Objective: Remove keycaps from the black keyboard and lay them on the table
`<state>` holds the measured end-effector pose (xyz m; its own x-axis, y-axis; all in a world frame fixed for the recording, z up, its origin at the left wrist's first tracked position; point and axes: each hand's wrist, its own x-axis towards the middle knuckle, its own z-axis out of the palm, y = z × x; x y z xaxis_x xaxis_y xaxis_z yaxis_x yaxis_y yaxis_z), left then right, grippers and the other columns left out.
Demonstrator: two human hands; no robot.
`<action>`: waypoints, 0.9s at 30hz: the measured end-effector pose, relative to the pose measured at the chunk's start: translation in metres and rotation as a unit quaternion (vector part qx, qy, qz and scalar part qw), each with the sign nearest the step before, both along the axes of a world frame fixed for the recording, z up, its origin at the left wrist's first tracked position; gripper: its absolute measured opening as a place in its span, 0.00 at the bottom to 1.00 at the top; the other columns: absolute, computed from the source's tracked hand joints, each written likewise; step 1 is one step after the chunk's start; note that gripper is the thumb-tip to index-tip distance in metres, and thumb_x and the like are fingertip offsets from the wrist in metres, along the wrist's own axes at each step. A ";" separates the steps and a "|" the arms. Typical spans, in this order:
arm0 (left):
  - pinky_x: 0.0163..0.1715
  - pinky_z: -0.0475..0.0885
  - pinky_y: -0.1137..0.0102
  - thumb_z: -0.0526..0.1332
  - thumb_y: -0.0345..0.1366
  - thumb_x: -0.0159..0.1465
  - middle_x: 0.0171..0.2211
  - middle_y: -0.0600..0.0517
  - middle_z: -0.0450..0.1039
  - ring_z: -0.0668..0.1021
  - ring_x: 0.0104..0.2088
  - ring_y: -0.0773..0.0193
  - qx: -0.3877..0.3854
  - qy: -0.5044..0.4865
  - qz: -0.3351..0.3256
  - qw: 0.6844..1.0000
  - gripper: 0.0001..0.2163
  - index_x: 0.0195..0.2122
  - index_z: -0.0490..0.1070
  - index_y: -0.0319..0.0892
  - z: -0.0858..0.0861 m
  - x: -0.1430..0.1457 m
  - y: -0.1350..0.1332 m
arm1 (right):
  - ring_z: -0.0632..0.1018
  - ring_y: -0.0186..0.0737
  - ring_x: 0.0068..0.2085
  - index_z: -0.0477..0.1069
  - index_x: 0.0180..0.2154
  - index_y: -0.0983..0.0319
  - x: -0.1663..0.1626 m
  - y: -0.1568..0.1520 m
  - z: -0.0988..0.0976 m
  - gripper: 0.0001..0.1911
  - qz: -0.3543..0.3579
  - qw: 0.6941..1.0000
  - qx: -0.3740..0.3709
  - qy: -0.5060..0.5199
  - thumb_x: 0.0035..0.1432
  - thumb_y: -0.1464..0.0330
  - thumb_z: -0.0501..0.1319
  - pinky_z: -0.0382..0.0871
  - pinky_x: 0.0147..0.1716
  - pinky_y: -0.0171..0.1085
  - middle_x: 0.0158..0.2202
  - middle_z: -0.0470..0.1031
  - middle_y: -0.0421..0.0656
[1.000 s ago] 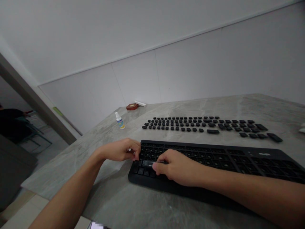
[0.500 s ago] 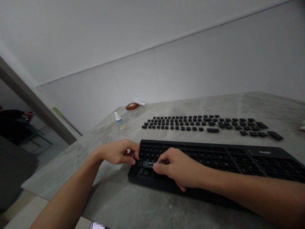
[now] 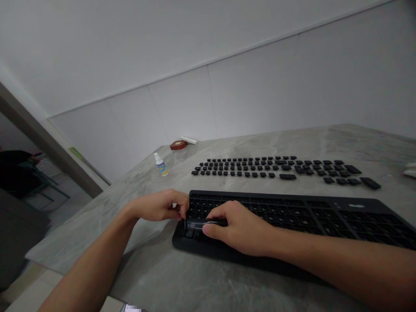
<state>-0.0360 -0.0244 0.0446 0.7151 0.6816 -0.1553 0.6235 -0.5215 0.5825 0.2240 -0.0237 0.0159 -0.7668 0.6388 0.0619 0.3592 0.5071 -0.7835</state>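
Observation:
A black keyboard with its keycaps removed lies across the grey stone table. My right hand is closed on a small clear-bodied tool that points left over the keyboard's left end. My left hand rests at the keyboard's left edge with fingers curled and pinched at that corner; what it grips is too small to make out. The removed black keycaps lie in ordered rows on the table behind the keyboard.
A small white spray bottle stands at the back left of the table. A red-brown round object and a white stick lie by the wall. Something white sits at the right edge. The table's edge runs along my left.
The tool in my right hand has slid a little leftward toward the keyboard's left edge. My left hand stays pinched at the corner. The view has shifted slightly.

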 end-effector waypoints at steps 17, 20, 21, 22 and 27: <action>0.32 0.68 0.75 0.59 0.27 0.65 0.31 0.51 0.72 0.72 0.31 0.68 0.033 -0.012 -0.004 0.999 0.07 0.29 0.73 0.38 0.000 0.007 0.000 | 0.62 0.27 0.14 0.70 0.27 0.64 0.000 0.008 -0.001 0.13 0.026 0.978 -0.207 -0.006 0.61 0.65 0.58 0.53 0.14 0.29 0.15 0.60 0.32; 0.27 0.66 0.76 0.62 0.29 0.63 0.29 0.53 0.72 0.71 0.28 0.69 0.005 0.013 0.031 0.999 0.02 0.34 0.73 0.38 0.000 0.003 -0.002 | 0.64 0.27 0.12 0.67 0.27 0.63 -0.001 0.013 0.001 0.13 0.030 0.951 -0.306 -0.017 0.64 0.68 0.54 0.52 0.11 0.28 0.15 0.64 0.33; 0.26 0.65 0.77 0.63 0.30 0.63 0.29 0.54 0.72 0.70 0.27 0.69 -0.010 0.016 0.042 0.999 0.01 0.35 0.73 0.38 0.000 0.002 -0.003 | 0.65 0.27 0.12 0.67 0.26 0.64 -0.002 0.014 0.002 0.14 0.033 0.945 -0.324 -0.021 0.65 0.70 0.53 0.52 0.10 0.27 0.16 0.65 0.34; 0.26 0.65 0.77 0.64 0.31 0.63 0.28 0.54 0.72 0.70 0.26 0.69 -0.025 0.016 0.047 0.998 0.02 0.35 0.73 0.38 0.000 0.001 -0.002 | 0.67 0.27 0.13 0.66 0.26 0.64 -0.002 0.015 0.003 0.14 0.038 0.940 -0.339 -0.025 0.65 0.70 0.52 0.52 0.10 0.27 0.17 0.67 0.35; 0.32 0.68 0.74 0.64 0.33 0.65 0.30 0.51 0.73 0.72 0.30 0.67 -0.037 -0.012 -0.006 0.999 0.05 0.32 0.76 0.38 -0.001 0.004 0.001 | 0.70 0.27 0.15 0.66 0.28 0.65 0.000 0.021 0.005 0.15 0.099 0.918 -0.381 -0.047 0.67 0.73 0.49 0.60 0.14 0.26 0.19 0.71 0.37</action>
